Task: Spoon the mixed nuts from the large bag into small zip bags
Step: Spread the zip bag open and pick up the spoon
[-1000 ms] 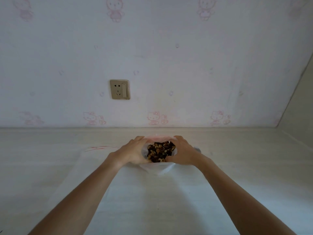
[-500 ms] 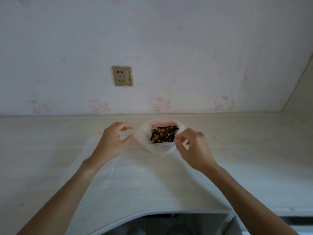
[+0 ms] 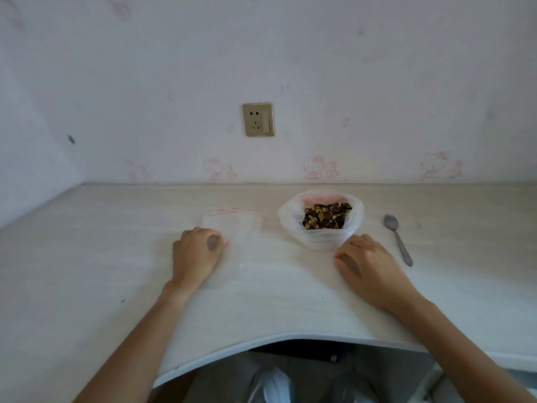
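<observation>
Head view is showing a pale wood-grain desk (image 3: 87, 257) running across the middle of the frame, with a curved front edge cutting in at the bottom centre. Right of centre, the large bag (image 3: 293, 221) is sitting on the desk, its white plastic mouth rolled open and the mixed nuts (image 3: 327, 219) showing dark and golden inside. Left of it, near but apart, a stack of small zip bags (image 3: 241, 225) is lying flat, clear plastic with thin red lines along the far edge. Further right of the large bag, a metal spoon (image 3: 396, 237) is lying on the desk, bowl toward the wall and handle pointing down the frame.

Left hand (image 3: 196, 254) is resting knuckles-up at the near left corner of the small zip bags, its fingers curled under; whether it is pinching the plastic or only touching it cannot be told. Right hand (image 3: 367, 267) is resting on the desk just below the large bag, fingers loosely curled and holding nothing, the fingertips close to the bag's near side.

On the wallpapered wall above, a gold-coloured wall socket (image 3: 258, 119) is sitting slightly left of centre.
</observation>
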### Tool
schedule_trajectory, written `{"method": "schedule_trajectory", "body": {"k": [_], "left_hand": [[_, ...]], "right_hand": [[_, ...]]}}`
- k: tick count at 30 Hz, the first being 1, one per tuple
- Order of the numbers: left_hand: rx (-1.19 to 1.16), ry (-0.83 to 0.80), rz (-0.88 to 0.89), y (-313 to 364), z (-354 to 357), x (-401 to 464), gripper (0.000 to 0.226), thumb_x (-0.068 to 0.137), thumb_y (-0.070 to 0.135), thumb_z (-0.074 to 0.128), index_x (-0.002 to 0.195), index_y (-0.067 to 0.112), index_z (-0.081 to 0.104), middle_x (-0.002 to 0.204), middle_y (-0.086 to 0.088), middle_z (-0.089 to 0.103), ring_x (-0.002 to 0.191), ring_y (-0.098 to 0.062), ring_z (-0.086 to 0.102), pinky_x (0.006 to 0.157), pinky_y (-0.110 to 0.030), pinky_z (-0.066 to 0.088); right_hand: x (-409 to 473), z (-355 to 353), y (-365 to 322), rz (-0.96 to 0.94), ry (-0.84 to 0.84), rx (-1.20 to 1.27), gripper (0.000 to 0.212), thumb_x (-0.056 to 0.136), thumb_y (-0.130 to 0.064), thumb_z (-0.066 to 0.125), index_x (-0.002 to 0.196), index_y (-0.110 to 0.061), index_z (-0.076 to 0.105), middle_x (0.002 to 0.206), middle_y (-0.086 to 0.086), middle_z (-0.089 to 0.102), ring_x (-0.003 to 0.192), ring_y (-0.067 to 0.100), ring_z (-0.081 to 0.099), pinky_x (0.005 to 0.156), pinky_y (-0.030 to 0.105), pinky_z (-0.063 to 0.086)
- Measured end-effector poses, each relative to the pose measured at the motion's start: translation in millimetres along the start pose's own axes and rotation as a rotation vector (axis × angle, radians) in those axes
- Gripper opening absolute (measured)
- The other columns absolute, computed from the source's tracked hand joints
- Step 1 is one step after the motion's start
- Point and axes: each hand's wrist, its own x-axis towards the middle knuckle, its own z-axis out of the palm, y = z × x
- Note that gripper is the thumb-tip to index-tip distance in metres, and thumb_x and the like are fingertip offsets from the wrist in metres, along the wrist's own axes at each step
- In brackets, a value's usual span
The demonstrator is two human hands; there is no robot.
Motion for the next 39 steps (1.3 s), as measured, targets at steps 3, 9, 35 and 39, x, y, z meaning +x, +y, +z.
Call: {"method": "schedule_trajectory", "body": {"k": [3,9,35,39], "left_hand": [[-0.063,0.051,0.009,-3.4,-1.3,0.0,0.007,0.091,0.029,0.073,0.089,0.026,0.080,0.096,0.001,0.077,0.101,-0.031,0.068,0.083,-0.041,0.051],[-0.250,0.235,-0.015,-1.9,-12.2,-2.1,0.008,0.093,0.028,0.075,0.094,0.024,0.082,0.101,0.003,0.079,0.100,-0.026,0.071,0.088,-0.038,0.054],[-1.014,-0.018,-0.021,164.1,-40.8,-29.3,0.073,0.068,0.075,0.077,0.120,0.032,0.049,0.076,0.016,0.072,0.074,-0.009,0.073,0.069,-0.016,0.050],[-1.002,-0.082,-0.006,166.2,-37.1,-27.7,0.049,0.075,0.054,0.088,0.104,0.020,0.066,0.079,0.010,0.075,0.069,-0.013,0.076,0.062,-0.014,0.051]], "right_hand": [[0.5,0.2,-1.7,0.010,0.008,-0.004,0.008,0.096,-0.018,0.066,0.094,-0.013,0.072,0.096,0.001,0.065,0.092,0.023,0.056,0.081,0.039,0.048],[0.9,-0.3,-3.5,0.023,0.003,-0.012,0.006,0.095,-0.017,0.068,0.092,-0.014,0.072,0.095,-0.001,0.065,0.092,0.023,0.057,0.080,0.040,0.049],[32.4,-60.1,-57.2,0.322,0.291,1.060,0.019,0.100,-0.006,0.061,0.094,-0.014,0.077,0.086,0.003,0.079,0.086,0.020,0.076,0.076,0.027,0.061],[30.2,-64.1,-60.1,0.340,0.245,1.108,0.010,0.095,-0.007,0.069,0.097,-0.013,0.076,0.096,0.004,0.078,0.094,0.024,0.075,0.079,0.029,0.060]]}}
